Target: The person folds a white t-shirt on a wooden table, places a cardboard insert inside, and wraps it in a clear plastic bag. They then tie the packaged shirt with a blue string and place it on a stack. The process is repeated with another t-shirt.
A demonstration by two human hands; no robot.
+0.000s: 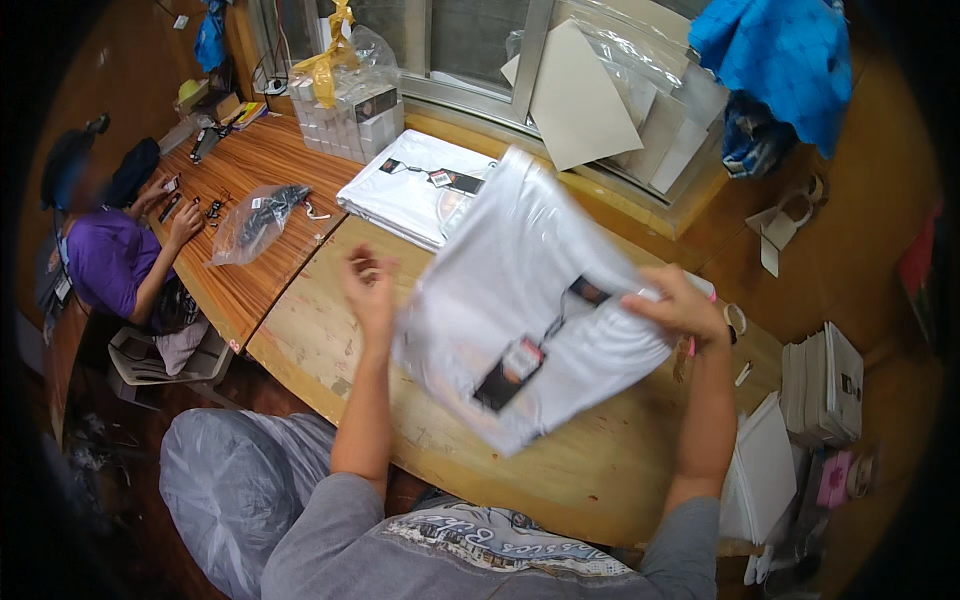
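My right hand [682, 305] is closed on the edge of a folded white garment [500, 270] in a clear plastic bag. The bagged garment hangs tilted over the worktable and is smeared by motion. A black hang tag [510, 372] with a white and red label lies on its front. My left hand [370, 285] is raised just left of the garment, apart from it, with loosely bent fingers and nothing in them. Beyond both hands lies a stack of similar bagged white garments [400, 180] with black tags.
Tape-bound white boxes [350, 115] stand at the back by the window. At the left, a person in purple [110, 255] handles small items beside a clear plastic bag [260, 222]. A grey sack [235, 490] sits at my left; stacked white packs [822, 385] stand at the right.
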